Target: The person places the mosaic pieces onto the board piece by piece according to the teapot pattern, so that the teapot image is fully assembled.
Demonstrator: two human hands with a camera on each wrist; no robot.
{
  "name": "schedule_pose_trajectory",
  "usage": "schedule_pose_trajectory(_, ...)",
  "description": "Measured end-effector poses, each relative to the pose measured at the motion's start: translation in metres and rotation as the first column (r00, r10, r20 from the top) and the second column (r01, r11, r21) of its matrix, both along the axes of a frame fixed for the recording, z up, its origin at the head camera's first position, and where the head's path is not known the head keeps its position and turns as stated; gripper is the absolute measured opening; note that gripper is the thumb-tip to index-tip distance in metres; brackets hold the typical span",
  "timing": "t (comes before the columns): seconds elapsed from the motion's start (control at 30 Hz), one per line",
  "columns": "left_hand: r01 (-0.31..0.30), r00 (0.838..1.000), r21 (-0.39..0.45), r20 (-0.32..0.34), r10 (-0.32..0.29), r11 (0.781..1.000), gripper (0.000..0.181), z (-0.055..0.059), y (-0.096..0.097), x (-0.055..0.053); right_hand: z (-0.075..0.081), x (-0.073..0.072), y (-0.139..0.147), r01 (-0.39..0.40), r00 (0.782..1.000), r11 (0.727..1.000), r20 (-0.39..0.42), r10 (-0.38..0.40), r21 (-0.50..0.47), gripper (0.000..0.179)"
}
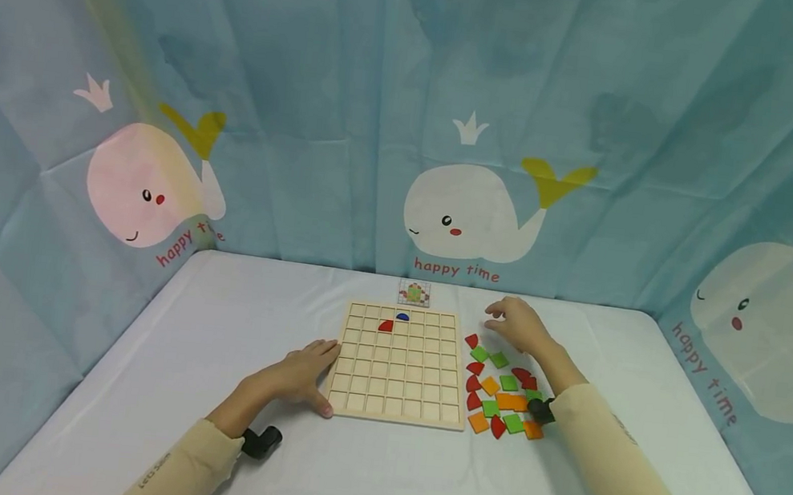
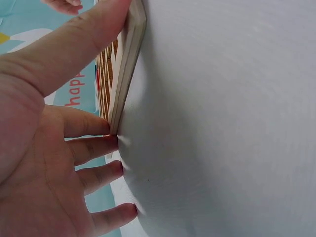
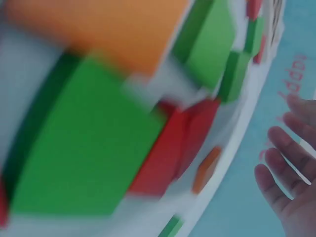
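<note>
A wooden grid board (image 1: pixel 399 365) lies flat on the table. A red quarter-circle tile (image 1: pixel 386 326) and a blue half-circle tile (image 1: pixel 403 317) sit in cells of its upper part. My left hand (image 1: pixel 301 371) rests at the board's left edge, thumb at the near corner. In the left wrist view the straight fingers (image 2: pixel 91 148) meet the tablecloth beside the board's edge. My right hand (image 1: pixel 517 325) hovers, empty and loosely spread, above the far end of the loose tiles. The right wrist view has its fingers (image 3: pixel 286 170) apart with nothing between them.
Loose red, green and orange tiles (image 1: pixel 508 383) lie right of the board, partly under the right wrist. A small patterned card (image 1: pixel 414 293) lies behind the board. The white table (image 1: pixel 214 325) ends at a blue curtain (image 1: pixel 324 111) printed with whales.
</note>
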State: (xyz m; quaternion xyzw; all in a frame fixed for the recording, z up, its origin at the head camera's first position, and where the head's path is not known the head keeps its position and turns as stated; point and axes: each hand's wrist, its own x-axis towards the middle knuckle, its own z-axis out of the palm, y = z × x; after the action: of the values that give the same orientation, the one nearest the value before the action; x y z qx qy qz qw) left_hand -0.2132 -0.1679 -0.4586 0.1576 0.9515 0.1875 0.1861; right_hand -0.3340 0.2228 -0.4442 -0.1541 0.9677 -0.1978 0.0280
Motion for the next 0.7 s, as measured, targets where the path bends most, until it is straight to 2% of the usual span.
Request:
schedule_pose_trajectory(0.13, 0.003, 1.000, 0.000, -0.002, -0.003, 1.000, 0.111, 0.000, 0.000, 0.000, -0.004, 0.001, 0.016, 0.065, 0.996, 0.998, 0.058, -0.066, 0.014, 0.034)
schedule_pose_trajectory(0.43, 0.000, 1.000, -0.014, 0.000, 0.000, 1.000, 0.111, -0.002, 0.001, 0.000, -0.009, 0.007, 0.042, 0.150, 0.979, 0.989, 0.136, -0.150, 0.012, 0.037)
schedule_pose_trajectory(0.7, 0.006, 1.000, -0.020, -0.002, -0.006, 1.000, 0.112, -0.003, 0.000, -0.002, -0.012, 0.014, 0.050, 0.150, 0.977, 0.987, 0.146, -0.157, 0.053, 0.042)
